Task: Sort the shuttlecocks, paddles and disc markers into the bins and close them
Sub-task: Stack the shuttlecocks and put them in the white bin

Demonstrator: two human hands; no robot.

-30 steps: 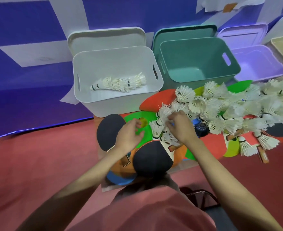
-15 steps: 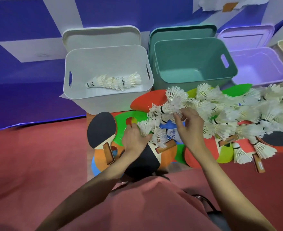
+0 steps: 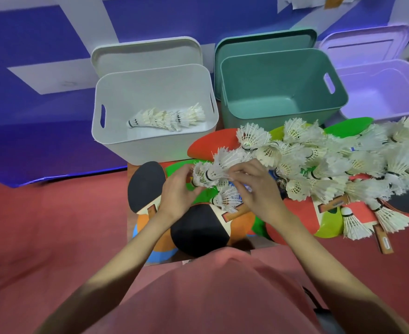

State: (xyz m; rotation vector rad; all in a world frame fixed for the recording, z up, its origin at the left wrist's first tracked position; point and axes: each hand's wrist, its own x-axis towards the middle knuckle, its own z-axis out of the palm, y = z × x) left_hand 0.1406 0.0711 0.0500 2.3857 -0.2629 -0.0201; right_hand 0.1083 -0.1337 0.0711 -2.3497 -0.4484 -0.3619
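A heap of white feather shuttlecocks lies over coloured disc markers and black-faced paddles in front of me. My left hand grips the cork end of a short stack of nested shuttlecocks. My right hand pinches the feather end of that same stack. More loose shuttlecocks lie under my hands. The white bin at the back left holds one row of nested shuttlecocks. The teal bin beside it is open with nothing visible inside.
A lilac bin stands open at the back right. Each bin's lid leans against the blue and white wall behind it. A second black paddle lies at the left of the pile. Red floor surrounds everything.
Both hands have drawn together and lifted a stack of shuttlecocks from the left edge of the heap. The camera has tilted slightly.
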